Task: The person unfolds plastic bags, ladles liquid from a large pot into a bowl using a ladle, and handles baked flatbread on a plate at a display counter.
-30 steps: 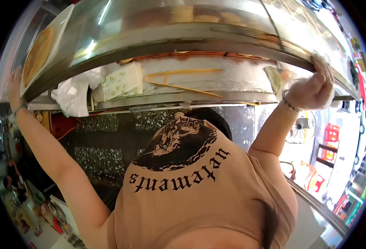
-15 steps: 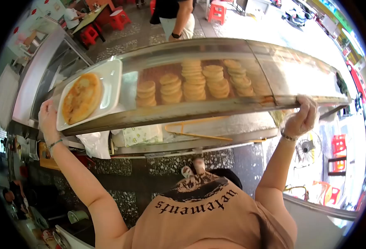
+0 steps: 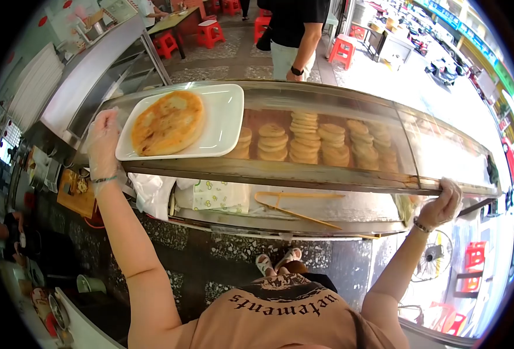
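Observation:
A long glass-topped display case (image 3: 303, 177) with a metal front edge stretches across in front of me. My left hand (image 3: 103, 145), in a clear plastic glove, is closed at its left end, with fingers curled over the edge beside the plate. My right hand (image 3: 441, 203), also gloved, grips the metal edge near the right end. On the glass sits a white rectangular plate (image 3: 225, 125) holding one large round browned flatbread (image 3: 169, 123). Several stacks of smaller round flatbreads (image 3: 305, 139) show through the glass, partly covered by the plate.
Wooden tongs (image 3: 298, 210), a patterned paper packet (image 3: 221, 196) and white plastic bags (image 3: 152, 195) lie on the shelf below. A person in a black shirt (image 3: 295, 35) stands across the case. Red stools (image 3: 343, 51) are behind, a fan (image 3: 434, 253) is to my right, and a wooden board (image 3: 75, 192) to my left.
My view has shifted, so the case and both hands appear lower and further right. The plate now covers more of the nearest stack. Both hands stay on the case edge.

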The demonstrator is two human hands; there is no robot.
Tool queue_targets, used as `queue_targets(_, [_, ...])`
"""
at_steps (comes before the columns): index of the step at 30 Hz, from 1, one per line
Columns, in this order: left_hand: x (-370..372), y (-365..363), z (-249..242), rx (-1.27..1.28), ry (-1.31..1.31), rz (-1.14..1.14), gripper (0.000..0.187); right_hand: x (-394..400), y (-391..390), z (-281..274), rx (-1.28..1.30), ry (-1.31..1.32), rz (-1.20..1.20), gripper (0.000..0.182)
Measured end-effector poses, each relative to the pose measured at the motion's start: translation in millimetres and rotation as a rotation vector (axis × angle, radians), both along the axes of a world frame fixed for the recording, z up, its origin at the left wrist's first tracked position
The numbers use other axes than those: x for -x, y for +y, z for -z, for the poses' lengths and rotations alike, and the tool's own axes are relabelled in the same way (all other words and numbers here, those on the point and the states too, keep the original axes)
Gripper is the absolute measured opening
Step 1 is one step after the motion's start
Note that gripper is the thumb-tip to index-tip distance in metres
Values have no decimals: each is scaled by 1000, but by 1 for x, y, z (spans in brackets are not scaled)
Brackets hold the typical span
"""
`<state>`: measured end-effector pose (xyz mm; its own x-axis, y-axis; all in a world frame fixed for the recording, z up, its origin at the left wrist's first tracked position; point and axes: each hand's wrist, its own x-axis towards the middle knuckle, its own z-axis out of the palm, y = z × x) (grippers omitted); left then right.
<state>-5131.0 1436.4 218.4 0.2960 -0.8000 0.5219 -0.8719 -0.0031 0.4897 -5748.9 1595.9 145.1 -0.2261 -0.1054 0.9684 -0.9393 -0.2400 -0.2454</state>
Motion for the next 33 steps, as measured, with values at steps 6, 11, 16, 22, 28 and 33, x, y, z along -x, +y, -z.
queue_targets(6, [6,4,-4,30,-47,7,28,-1,2,-2,-1,53,-16,20])
queue_targets(11, [-7,-6,3,65,-103,61,28,-6,6,-4,-45,35,6,19])
queue_targets(16, [-1,-2,1,85,-144,31,33,-3,4,-4,-34,24,-19,19])
queue_targets(22, [4,0,1,103,-105,43,32,-6,3,-5,-17,32,-16,20])
queue_targets(28, [-8,-9,7,166,-152,45,31,-4,1,-5,1,73,14,20])
queue_targets(33, [-11,-10,7,176,-194,66,30,-2,0,-3,15,86,14,21])
